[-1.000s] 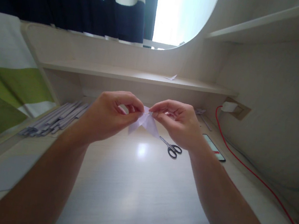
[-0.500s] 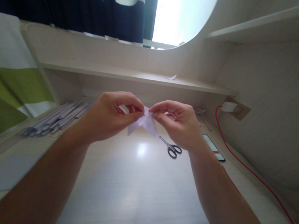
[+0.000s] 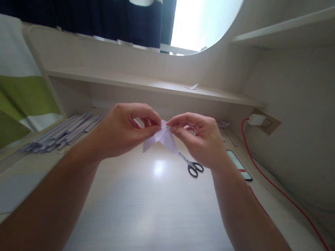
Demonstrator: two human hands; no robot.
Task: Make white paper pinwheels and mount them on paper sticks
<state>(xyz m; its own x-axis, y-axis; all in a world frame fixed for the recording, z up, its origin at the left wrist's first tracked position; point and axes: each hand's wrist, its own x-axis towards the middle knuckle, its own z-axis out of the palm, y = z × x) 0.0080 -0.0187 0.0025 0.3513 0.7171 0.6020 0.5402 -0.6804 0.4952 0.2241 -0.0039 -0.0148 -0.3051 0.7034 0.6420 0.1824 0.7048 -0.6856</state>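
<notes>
While left hand [image 3: 129, 130] and right hand [image 3: 199, 139], fingers nearly closed, pinch pale paper [image 3: 167, 141] at centre, gripped part hidden, scissors [image 3: 193, 166] at 4 o'clock, tips unclear, paper strips [image 3: 64, 133] at 9 o'clock, partly covered

I see left arm [image 3: 59, 193], right arm [image 3: 242, 216] stretched forward, angled inward; left hand [image 3: 130, 130], right hand [image 3: 199, 141] level, close together, thumbs pinched toward forefingers.

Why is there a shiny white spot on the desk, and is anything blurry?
In the head view, the spot on the desk is glare, maybe from the window, which is washed out white; also in the head view, everything looks a bit soft, so details of the paper between the left hand and right hand are hard to see.
</notes>
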